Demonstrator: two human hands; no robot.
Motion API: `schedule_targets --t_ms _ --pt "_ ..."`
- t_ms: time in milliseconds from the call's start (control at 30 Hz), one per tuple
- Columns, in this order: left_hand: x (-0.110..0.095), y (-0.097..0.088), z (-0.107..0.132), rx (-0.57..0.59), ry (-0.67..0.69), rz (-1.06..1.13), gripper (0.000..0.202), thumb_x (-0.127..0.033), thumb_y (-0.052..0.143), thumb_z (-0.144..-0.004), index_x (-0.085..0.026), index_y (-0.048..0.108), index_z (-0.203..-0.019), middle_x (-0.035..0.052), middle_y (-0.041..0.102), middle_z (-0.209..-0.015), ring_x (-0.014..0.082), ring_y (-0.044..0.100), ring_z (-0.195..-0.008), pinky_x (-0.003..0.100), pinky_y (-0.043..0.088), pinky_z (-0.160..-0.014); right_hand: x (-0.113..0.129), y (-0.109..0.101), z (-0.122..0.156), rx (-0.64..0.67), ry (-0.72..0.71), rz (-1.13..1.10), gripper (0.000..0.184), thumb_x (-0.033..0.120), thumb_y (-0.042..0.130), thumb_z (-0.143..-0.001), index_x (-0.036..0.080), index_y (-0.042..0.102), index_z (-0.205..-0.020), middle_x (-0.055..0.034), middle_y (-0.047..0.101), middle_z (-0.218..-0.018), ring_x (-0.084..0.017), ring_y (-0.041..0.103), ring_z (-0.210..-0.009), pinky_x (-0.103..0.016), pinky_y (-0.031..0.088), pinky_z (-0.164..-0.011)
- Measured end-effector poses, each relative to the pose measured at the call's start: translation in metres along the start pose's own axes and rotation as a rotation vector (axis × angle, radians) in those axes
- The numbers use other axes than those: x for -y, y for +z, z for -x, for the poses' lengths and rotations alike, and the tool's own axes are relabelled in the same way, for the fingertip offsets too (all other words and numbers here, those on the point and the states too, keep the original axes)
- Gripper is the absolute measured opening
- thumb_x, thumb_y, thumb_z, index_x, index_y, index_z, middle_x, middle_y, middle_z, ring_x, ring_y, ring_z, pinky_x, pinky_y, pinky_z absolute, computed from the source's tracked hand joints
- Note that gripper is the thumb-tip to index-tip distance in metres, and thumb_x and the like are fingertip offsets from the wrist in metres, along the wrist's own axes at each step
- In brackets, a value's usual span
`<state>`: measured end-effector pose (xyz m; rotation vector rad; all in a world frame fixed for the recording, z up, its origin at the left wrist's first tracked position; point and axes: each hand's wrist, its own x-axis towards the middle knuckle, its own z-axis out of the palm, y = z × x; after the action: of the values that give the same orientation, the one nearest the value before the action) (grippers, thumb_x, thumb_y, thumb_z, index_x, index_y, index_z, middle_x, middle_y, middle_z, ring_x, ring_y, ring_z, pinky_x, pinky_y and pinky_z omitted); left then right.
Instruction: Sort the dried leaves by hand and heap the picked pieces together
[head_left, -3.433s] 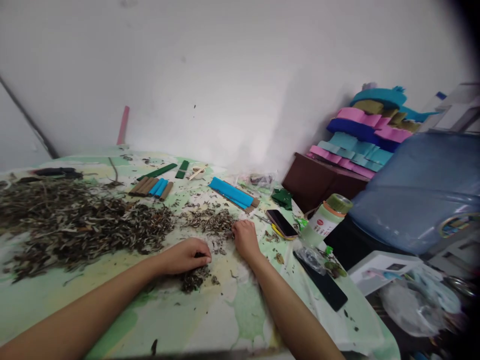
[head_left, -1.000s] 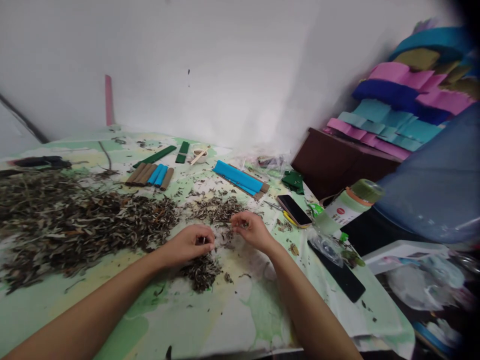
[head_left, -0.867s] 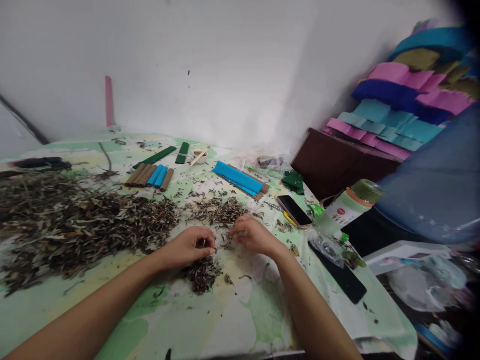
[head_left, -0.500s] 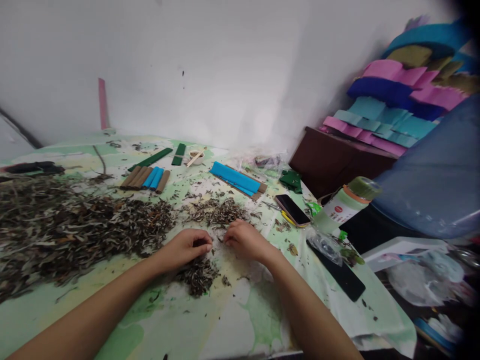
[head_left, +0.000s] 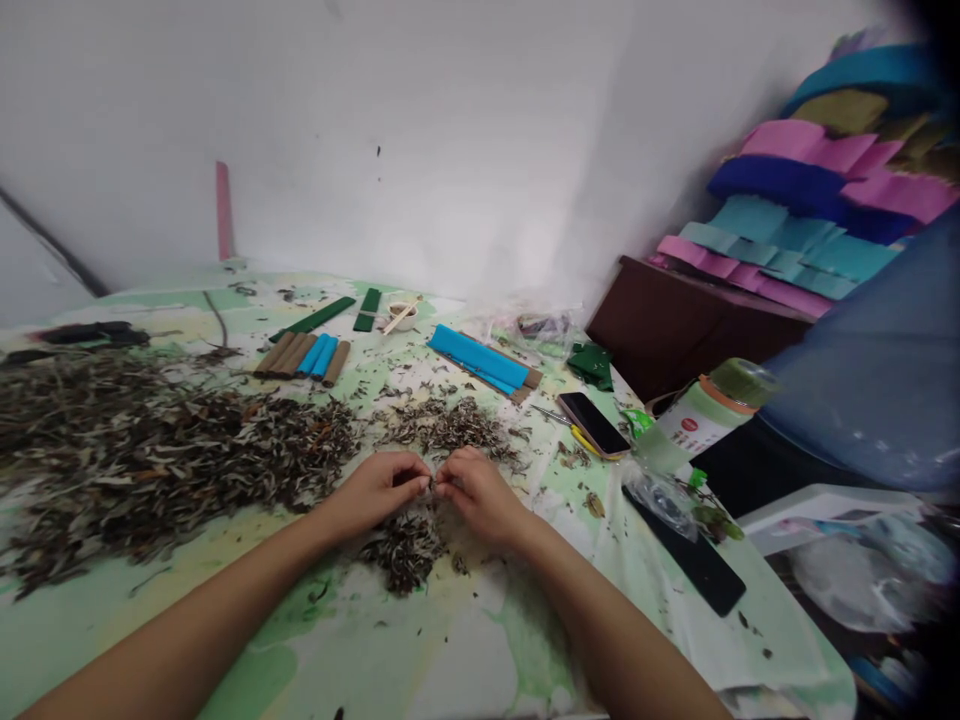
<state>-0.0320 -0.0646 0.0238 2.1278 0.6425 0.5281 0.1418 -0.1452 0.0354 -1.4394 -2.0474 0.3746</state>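
My left hand (head_left: 381,490) is closed in a pinch, thumb against the fingers, over the table. Facing it, my right hand (head_left: 478,492) is also pinched, and the fingertips of the two hands nearly meet. A small dark bit, seemingly a dried leaf (head_left: 432,484), shows between them, partly hidden by the fingers. Just below the hands lies a small pile of dried leaves (head_left: 405,556). Another loose pile (head_left: 454,424) spreads beyond the fingertips. To the left stretches a large heap of dried leaves (head_left: 195,455).
Brown and blue rolls (head_left: 304,357) lie behind the heap, near a small cup (head_left: 403,317) with a stick. Folded blue paper (head_left: 480,358) sits farther back. On the right are scissors (head_left: 583,438), a phone (head_left: 594,424), a bottle (head_left: 701,420) and a dark flat object (head_left: 697,560).
My right hand has moved left, bringing its fingertips up to those of my left hand. The whole view has shifted slightly; the piles look the same.
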Motion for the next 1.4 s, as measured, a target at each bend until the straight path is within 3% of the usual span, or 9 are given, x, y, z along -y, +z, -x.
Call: schedule_targets --t_ms 333,467,633,800,967,1033,1233,1400 --pt "-0.004 -0.004 0.0 -0.083 -0.08 0.027 0.024 -0.035 0.05 -0.078 -0.015 0.061 -0.072 -0.0003 0.058 -0.064 0.0142 0.05 -0.06 0.022 0.036 -0.054 -0.005 -0.003 0.001 -0.078 0.082 -0.022 0.015 0.015 0.052 -0.084 0.018 0.056 -0.07 -0.0004 0.054 -0.073 -0.016 0.047 -0.078 -0.028 0.035 -0.073" --pt "-0.003 -0.005 0.0 -0.098 -0.059 0.003 0.024 -0.034 0.049 -0.079 -0.015 0.061 -0.073 -0.0007 0.058 -0.064 0.0138 0.05 -0.06 0.022 0.036 -0.055 -0.004 0.001 0.002 -0.087 0.102 0.022 0.014 0.019 0.057 -0.082 0.018 0.057 -0.068 -0.001 0.054 -0.074 -0.016 0.046 -0.079 -0.029 0.034 -0.074" --pt "-0.007 -0.005 0.001 -0.095 -0.03 -0.031 0.024 -0.034 0.048 -0.079 -0.014 0.062 -0.073 0.0003 0.06 -0.066 0.0142 0.051 -0.063 0.023 0.037 -0.057 0.0 0.008 0.005 -0.195 0.08 -0.052 0.0 0.018 0.061 -0.078 0.018 0.06 -0.078 -0.0029 0.058 -0.085 -0.019 0.048 -0.089 -0.03 0.036 -0.078" --pt "-0.009 -0.006 0.001 -0.066 0.002 -0.021 0.022 -0.03 0.048 -0.078 -0.014 0.061 -0.073 0.0012 0.06 -0.069 0.0147 0.052 -0.066 0.023 0.037 -0.061 -0.006 0.006 0.003 -0.236 0.116 -0.017 0.009 0.018 0.054 -0.083 0.018 0.061 -0.078 -0.0032 0.06 -0.079 -0.018 0.05 -0.083 -0.03 0.036 -0.078" --pt "-0.008 -0.01 0.005 0.111 0.107 0.062 0.015 -0.023 0.05 -0.072 -0.014 0.057 -0.063 -0.0012 0.052 -0.058 0.0122 0.048 -0.059 0.022 0.035 -0.056 -0.014 -0.002 0.002 -0.077 0.196 0.168 0.004 0.021 0.064 -0.076 0.017 0.064 -0.076 -0.0035 0.062 -0.078 -0.018 0.051 -0.08 -0.03 0.035 -0.076" --pt "-0.008 -0.01 0.006 0.153 0.164 0.072 0.016 -0.021 0.049 -0.073 -0.014 0.055 -0.06 -0.0007 0.052 -0.058 0.0122 0.049 -0.06 0.022 0.036 -0.059 -0.016 -0.002 0.002 -0.004 0.213 0.233 0.01 0.025 0.069 -0.072 0.018 0.065 -0.076 -0.0037 0.062 -0.078 -0.018 0.051 -0.08 -0.03 0.035 -0.075" --pt "-0.006 -0.009 0.003 0.079 0.19 0.019 0.015 -0.02 0.049 -0.074 -0.013 0.056 -0.062 0.0022 0.056 -0.067 0.0145 0.052 -0.067 0.024 0.039 -0.064 -0.018 0.003 0.002 0.072 0.123 0.229 0.004 0.015 0.065 -0.074 0.018 0.066 -0.074 -0.0026 0.064 -0.074 -0.017 0.052 -0.08 -0.028 0.034 -0.075" --pt "-0.007 -0.008 0.004 0.031 0.146 -0.007 0.013 -0.02 0.052 -0.075 -0.014 0.062 -0.081 0.0014 0.057 -0.074 0.014 0.053 -0.068 0.024 0.04 -0.063 -0.014 0.001 0.0 -0.035 0.168 0.098 0.009 0.01 0.06 -0.076 0.017 0.062 -0.072 -0.002 0.062 -0.073 -0.016 0.053 -0.077 -0.027 0.036 -0.073"
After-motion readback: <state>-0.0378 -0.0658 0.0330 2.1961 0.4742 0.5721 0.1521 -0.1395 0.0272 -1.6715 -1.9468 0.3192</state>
